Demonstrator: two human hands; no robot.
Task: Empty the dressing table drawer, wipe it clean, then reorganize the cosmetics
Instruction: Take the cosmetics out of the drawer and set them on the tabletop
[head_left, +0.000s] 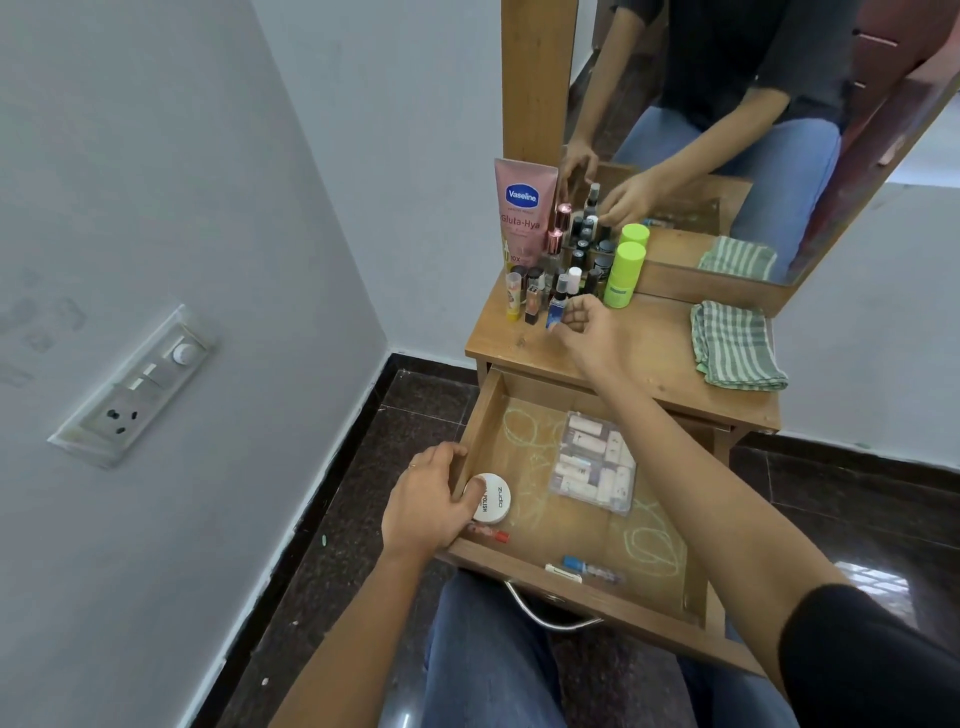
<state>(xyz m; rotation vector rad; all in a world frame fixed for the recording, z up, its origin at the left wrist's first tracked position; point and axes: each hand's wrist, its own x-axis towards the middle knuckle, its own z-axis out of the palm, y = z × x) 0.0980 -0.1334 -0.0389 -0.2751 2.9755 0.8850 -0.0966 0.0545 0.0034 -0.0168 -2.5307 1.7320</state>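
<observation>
Grey-white walls and a dark tiled floor surround a wooden dressing table (649, 358) with a mirror (727, 130). A switch plate (135, 384) is on the left wall. Tabletop holdings: one pink Vaseline tube (523, 208) standing at the back, a crowded group of small bottles (545, 291) in front of it, one green-capped bottle (623, 275) just beside them, and one folded striped cloth (737, 345) lying well apart to the right, apparently not yet used. The drawer (571, 587) is pulled open over the person's lap. Remaining contents: a round white tin (496, 501) against the left wall, a red-tipped stick (491, 534) near it, a clear pouch (595, 467) of tubes mid-floor, and a blue-capped tube (587, 566) along the front wall. Pale chalky scribbles (530, 431) mark the drawer floor. The left hand (431, 504) has its fingers curled over the drawer's left wall and its thumb on the tin. The right hand (592, 332) is over the tabletop beside the small bottles with its fingers loosely curled, and whether it pinches one cannot be told. Status, as a judgement: emptying is well advanced but incomplete, with four items left inside, and wiping and reorganizing are both outstanding.
</observation>
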